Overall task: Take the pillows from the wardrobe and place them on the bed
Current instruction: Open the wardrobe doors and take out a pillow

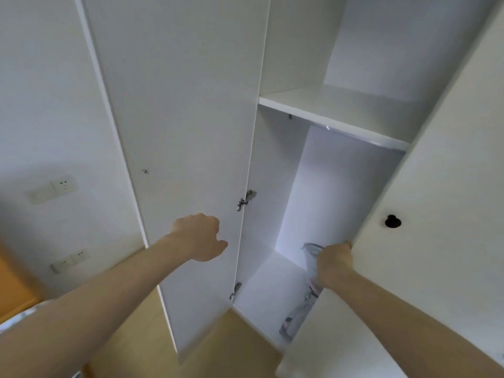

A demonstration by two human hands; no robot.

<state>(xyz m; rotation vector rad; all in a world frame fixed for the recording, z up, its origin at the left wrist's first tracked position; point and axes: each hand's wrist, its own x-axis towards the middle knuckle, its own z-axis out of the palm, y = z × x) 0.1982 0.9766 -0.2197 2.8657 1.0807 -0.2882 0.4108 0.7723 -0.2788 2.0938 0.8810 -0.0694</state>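
At the edge of the white right-hand wardrobe door (425, 214), the right hand (334, 264) has its fingers curled round the door's inner edge, gripping it low down, below and to the left of the round black knob (392, 221). Just beside that grip, partly hidden behind the hand and the door, a grey patterned pillow (311, 285) stands on end in the lower compartment of the white wardrobe (321, 186), leaning against the door side and reaching down to the compartment's floor. Above the grip, a white shelf (335, 115) spans the wardrobe. To the left, well apart from the right hand, the left hand (200, 237) hovers in front of the open white left door (180, 132), fingers loosely curled and holding nothing. Two metal hinges (245, 200) join that door to the cabinet. Farther left, white wall sockets (64, 185) sit on the wall.
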